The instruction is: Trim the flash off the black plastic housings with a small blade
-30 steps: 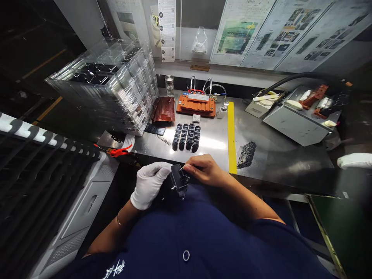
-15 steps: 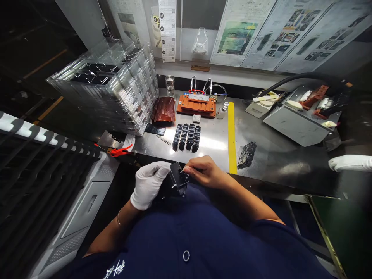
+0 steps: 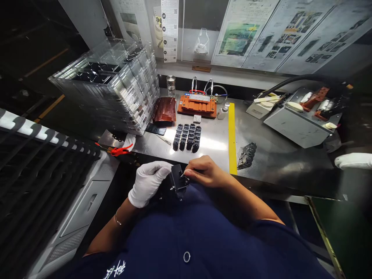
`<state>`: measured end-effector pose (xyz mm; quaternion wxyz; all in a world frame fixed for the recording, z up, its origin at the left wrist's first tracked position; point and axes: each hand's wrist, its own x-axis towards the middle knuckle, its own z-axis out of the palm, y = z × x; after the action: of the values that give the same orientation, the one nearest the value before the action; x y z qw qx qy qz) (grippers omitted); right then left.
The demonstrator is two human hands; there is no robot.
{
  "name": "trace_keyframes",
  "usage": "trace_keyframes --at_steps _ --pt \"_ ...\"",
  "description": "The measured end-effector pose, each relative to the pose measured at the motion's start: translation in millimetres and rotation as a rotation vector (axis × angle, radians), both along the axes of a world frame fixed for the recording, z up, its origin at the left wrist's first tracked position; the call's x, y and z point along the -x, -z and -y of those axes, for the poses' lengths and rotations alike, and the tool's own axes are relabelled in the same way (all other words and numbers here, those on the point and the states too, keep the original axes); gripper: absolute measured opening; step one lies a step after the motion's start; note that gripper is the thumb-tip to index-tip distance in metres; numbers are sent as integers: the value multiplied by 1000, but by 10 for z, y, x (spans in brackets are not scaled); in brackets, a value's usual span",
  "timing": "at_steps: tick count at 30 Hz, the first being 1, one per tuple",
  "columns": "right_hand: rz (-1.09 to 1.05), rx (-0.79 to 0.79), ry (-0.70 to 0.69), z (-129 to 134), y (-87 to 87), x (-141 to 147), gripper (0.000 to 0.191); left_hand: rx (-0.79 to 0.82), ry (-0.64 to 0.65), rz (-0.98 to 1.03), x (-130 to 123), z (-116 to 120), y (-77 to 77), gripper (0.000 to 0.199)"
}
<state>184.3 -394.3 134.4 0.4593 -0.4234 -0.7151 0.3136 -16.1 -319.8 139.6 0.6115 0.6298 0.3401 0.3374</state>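
Note:
My left hand [image 3: 149, 182], in a white glove, grips a black moulded plastic part [image 3: 178, 178] by its left side, just in front of my body. The part is tilted, and small pins stick out at its lower end. My bare right hand [image 3: 205, 171] is closed in a pinch at the part's right side. A thin, light metal piece shows at its fingertips, against the part; its kind is too small to make out. Beyond my hands, several rows of black parts [image 3: 186, 137] lie on the metal bench [image 3: 213, 135].
Wrapped clear trays [image 3: 130, 89] are stacked at left. An orange fixture [image 3: 197, 104], a glass jar [image 3: 171, 86] and a small bottle [image 3: 223, 111] stand behind. Right of a yellow strip [image 3: 232, 139] are another black part [image 3: 247, 156] and a grey machine [image 3: 302, 116]. Red-handled pliers [image 3: 120, 150] lie left.
The black part has turned slightly in my hands, and more of its flat face shows. My right fingertips have shifted a little on it. The white shape at the right edge has moved slightly outward.

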Motion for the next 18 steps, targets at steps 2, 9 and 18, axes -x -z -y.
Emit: trace_keyframes --at_steps 2,9,18 --pt "-96 80 -84 10 -16 -15 35 -10 29 17 0 2 11 24" --pt "-19 -88 161 1 3 54 31 28 -98 -12 -12 -22 25 31" --pt "86 -176 225 11 24 73 31 45 -96 -26 -25 -14 36 34"
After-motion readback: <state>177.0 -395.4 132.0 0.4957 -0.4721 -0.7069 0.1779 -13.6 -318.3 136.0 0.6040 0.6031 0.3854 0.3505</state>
